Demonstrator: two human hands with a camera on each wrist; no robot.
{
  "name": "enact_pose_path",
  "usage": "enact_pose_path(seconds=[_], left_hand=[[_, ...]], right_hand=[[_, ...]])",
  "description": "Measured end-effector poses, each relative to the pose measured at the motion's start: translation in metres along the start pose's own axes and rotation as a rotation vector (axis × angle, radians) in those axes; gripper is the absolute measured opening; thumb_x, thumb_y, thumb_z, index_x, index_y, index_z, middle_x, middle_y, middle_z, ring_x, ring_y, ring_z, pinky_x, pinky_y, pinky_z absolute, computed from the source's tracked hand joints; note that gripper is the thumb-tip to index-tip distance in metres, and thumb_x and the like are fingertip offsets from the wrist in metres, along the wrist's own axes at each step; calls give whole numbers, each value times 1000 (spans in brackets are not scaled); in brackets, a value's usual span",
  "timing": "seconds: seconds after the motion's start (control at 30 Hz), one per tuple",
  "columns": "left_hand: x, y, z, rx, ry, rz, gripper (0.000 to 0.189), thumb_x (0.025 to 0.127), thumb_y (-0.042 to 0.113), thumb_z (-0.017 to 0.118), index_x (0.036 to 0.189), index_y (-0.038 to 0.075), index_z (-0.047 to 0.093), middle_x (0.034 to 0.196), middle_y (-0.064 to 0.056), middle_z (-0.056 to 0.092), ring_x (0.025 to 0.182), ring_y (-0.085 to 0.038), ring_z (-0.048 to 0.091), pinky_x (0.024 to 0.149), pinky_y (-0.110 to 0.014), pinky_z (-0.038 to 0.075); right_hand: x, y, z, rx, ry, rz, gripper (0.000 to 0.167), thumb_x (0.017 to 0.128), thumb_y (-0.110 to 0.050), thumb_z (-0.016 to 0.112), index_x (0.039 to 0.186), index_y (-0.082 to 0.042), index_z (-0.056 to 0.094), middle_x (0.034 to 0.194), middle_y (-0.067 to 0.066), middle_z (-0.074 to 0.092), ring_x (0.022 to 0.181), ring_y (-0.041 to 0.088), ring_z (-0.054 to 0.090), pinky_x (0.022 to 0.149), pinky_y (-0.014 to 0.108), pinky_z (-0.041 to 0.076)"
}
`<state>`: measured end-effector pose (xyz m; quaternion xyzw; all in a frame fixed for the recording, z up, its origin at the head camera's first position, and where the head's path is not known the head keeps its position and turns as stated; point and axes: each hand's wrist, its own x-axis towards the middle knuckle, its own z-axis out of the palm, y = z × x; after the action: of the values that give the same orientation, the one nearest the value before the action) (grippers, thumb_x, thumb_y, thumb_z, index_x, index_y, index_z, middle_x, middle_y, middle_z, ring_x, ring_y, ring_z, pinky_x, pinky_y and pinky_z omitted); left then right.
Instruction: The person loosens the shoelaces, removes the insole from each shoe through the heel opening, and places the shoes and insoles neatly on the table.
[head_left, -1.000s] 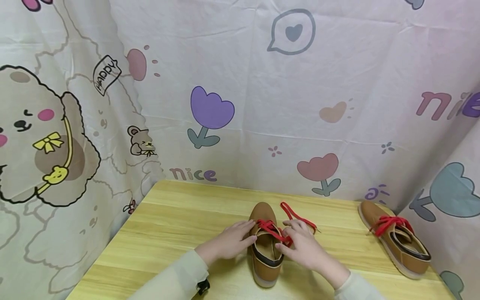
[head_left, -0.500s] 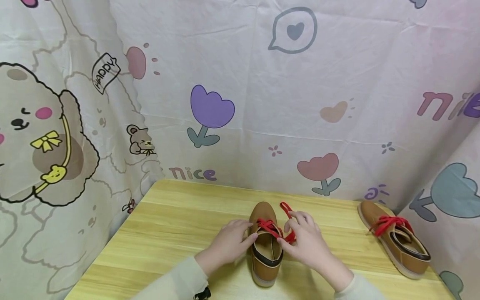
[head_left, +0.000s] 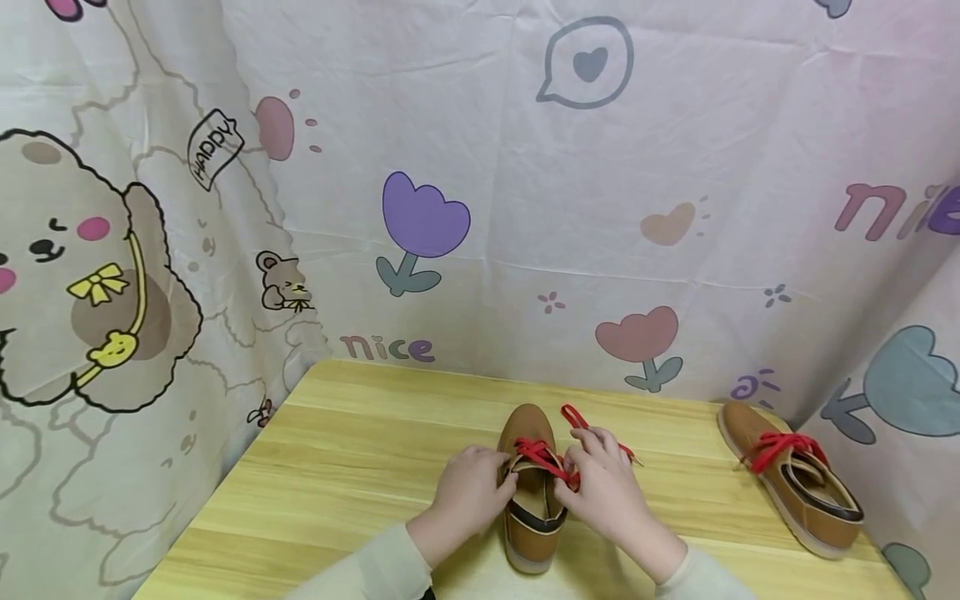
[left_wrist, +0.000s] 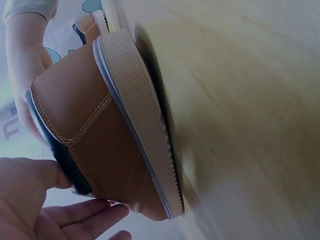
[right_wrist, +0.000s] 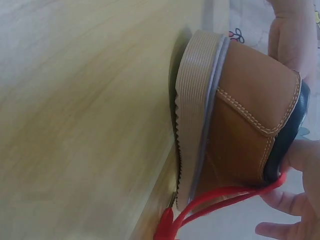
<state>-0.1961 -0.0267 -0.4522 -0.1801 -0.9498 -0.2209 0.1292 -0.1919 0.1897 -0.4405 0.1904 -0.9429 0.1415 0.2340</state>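
Observation:
A brown leather shoe with a dark padded collar and red shoelace stands upright mid-table, toe pointing away. At its left side, my left hand holds the opening's edge, thumb at the collar and fingers along the outside. On the opposite side my right hand pinches the lace by the top eyelets, thumb against the collar. In the right wrist view, a slack length of red lace runs from those fingertips down past the sole. The shoe's toe is hidden in both wrist views.
A matching brown shoe, its red laces tied in a bow, stands at the table's right edge. A free lace end lies on the wooden table beyond my right hand. A printed cloth hangs behind.
My left hand has edged forward and its fingers have closed in on the shoe's side. The right hand's fingers, spread wider half a second ago, have drawn together at the lace. The shoe stays put.

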Motion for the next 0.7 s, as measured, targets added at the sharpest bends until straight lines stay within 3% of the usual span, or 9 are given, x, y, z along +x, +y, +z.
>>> enact_pose_path(seconds=[0.43, 0.7], left_hand=[[-3, -15, -6, -22, 13, 7, 25, 86, 22, 69, 106, 12, 79, 103, -2, 75, 100, -23, 68, 83, -43, 55], [-4, -21, -8, -81, -65, -26, 26, 89, 21, 68, 113, 15, 77, 106, -1, 75, 94, -21, 69, 75, -40, 56]], right_hand=[[-7, 15, 1, 16, -53, 59, 22, 66, -20, 71, 67, -27, 51, 120, 11, 66, 116, 37, 52, 88, 57, 47], [-8, 23, -1, 62, -135, 100, 20, 69, -19, 71, 70, -26, 52, 122, 9, 66, 117, 35, 53, 92, 57, 46]])
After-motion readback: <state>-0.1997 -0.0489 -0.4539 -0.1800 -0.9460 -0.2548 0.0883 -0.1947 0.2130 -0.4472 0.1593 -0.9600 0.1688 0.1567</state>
